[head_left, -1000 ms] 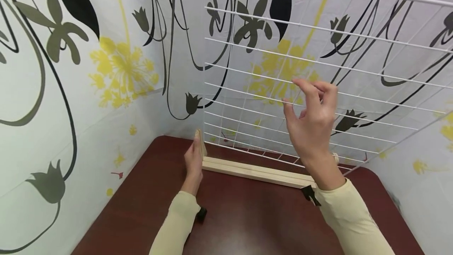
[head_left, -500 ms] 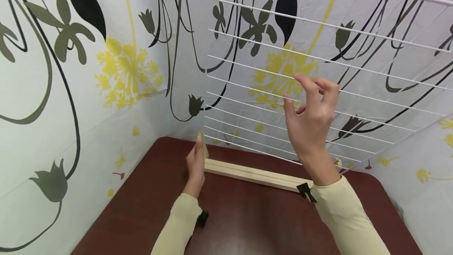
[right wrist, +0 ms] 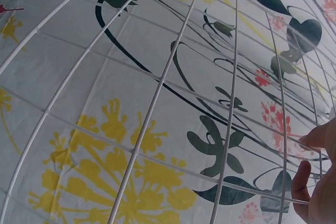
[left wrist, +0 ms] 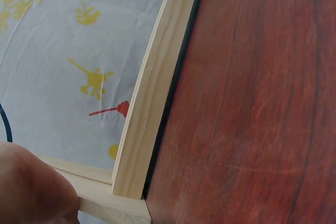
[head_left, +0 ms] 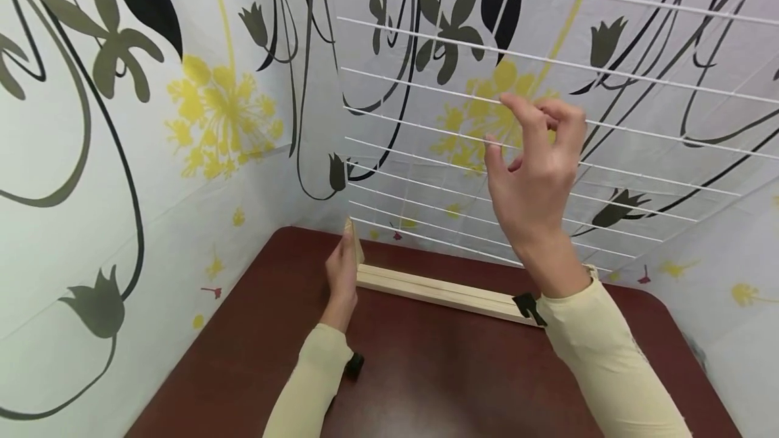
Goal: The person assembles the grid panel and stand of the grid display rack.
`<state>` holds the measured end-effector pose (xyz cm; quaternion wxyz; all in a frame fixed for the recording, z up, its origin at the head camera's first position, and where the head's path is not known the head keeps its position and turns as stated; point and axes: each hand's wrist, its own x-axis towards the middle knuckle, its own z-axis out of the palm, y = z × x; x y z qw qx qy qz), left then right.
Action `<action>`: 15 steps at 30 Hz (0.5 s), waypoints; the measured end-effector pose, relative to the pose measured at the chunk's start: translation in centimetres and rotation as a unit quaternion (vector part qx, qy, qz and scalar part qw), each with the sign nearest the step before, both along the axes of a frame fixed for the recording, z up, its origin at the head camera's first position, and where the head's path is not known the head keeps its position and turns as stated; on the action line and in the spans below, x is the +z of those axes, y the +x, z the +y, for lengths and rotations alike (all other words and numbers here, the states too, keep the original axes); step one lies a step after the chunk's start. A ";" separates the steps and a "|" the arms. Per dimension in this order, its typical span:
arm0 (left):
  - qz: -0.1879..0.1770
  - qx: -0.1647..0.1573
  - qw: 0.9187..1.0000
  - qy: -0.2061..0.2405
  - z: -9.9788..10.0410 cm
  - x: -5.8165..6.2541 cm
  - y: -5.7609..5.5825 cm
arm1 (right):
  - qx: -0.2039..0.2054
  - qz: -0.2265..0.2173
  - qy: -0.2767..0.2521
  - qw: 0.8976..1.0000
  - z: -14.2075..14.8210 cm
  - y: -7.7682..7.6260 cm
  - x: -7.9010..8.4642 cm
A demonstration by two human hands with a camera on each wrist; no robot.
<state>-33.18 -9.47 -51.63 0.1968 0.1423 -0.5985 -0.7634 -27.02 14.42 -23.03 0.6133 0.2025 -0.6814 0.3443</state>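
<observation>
My left hand [head_left: 342, 268] grips a short upright wooden piece [head_left: 356, 243] at the left end of a pale grooved wooden bar [head_left: 438, 291] lying on the table. In the left wrist view that wooden piece [left wrist: 107, 195] joins the bar [left wrist: 152, 87] at a corner, with part of the hand [left wrist: 34, 187] at lower left. My right hand [head_left: 538, 167] holds a white wire grid panel [head_left: 438, 242] by its wires, thumb and fingers curled. Tilted, the grid stands above and behind the bar, its lower edge apart from it at the left. The right wrist view shows its wires [right wrist: 159, 80] close up.
The dark red table [head_left: 426, 370] has rounded far corners. White fabric [head_left: 243, 120] printed with flowers surrounds it on several sides. Dark straps [head_left: 529, 308] sit near both wrists, by the pale sleeves [head_left: 608, 363].
My right hand has risen slightly with the wire grid, and the gap between the grid's lower edge and the wooden bar has grown at the left. My left hand keeps its grip.
</observation>
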 end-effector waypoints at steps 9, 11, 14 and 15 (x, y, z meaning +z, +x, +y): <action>0.000 -0.001 1.000 -0.001 -0.1 0.2 -0.2 | 0.015 0.013 0.009 1.000 -1.0 -0.5 1.0; 0.000 -0.002 1.000 0.000 0.0 0.2 -0.2 | 0.018 0.017 0.009 1.000 -1.1 -0.6 1.0; 0.000 -0.002 1.000 0.003 0.0 0.0 -0.3 | 0.019 0.021 0.010 1.000 -1.0 -1.0 0.8; 0.001 -0.002 1.000 0.004 0.0 -0.1 -0.3 | 0.019 0.022 0.011 1.000 -0.9 -1.2 0.8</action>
